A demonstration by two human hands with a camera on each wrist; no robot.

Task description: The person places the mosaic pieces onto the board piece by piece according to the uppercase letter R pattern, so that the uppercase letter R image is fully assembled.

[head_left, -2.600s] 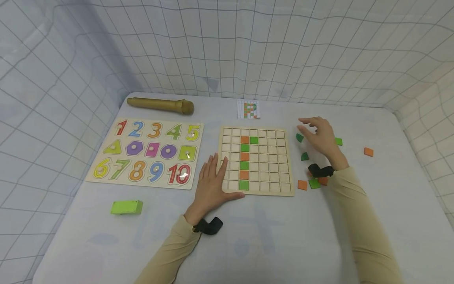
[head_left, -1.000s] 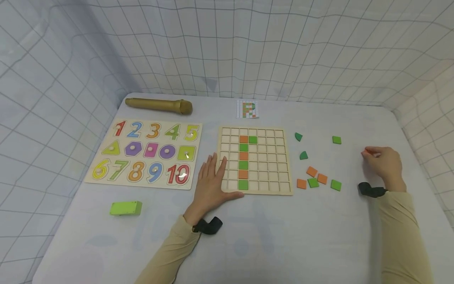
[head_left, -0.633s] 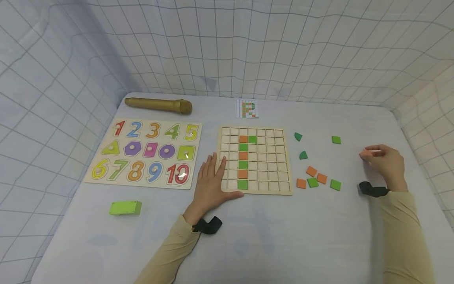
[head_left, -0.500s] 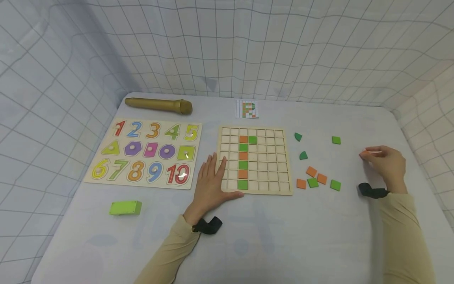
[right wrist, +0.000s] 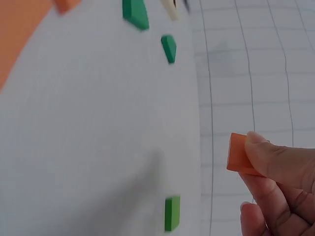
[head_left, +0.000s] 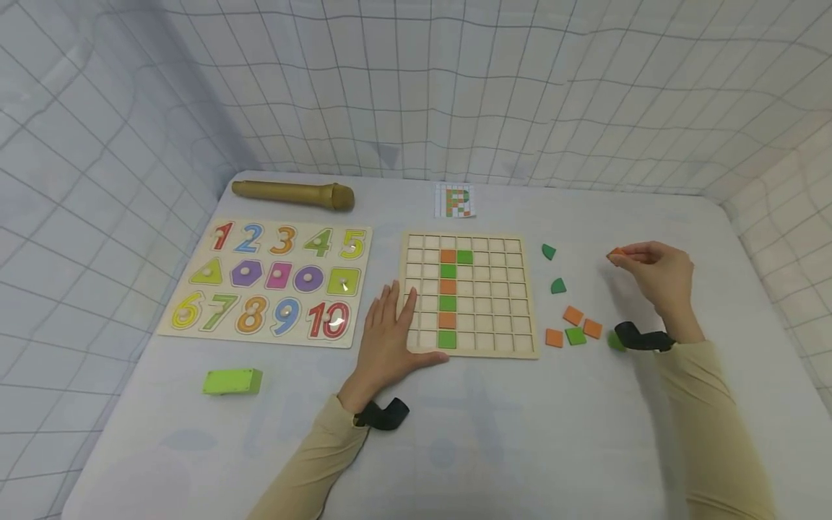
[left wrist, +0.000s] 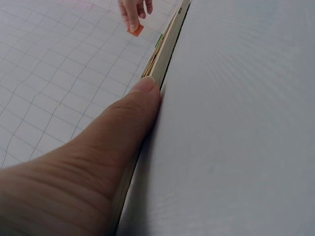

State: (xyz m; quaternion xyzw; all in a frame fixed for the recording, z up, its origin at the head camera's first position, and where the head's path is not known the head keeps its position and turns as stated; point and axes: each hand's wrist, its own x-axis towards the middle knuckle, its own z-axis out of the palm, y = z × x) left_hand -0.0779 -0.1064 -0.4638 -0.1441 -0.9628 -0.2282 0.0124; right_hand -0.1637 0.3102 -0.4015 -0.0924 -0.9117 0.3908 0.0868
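Your right hand (head_left: pixel 659 278) pinches a square orange tile (right wrist: pixel 238 153); your spread left hand (head_left: pixel 385 341) touches, maybe presses, a pale wooden grid (head_left: pixel 497 296).

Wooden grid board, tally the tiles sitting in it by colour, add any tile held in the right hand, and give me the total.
Orange tiles in the board: 3
Green tiles in the board: 4
Held orange tile, in the right hand: 1
Total: 8

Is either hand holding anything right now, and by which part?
The right hand holds an orange tile, pinched between thumb and fingers by the side toward the palm. The left hand grips nothing; it rests spread against the board.
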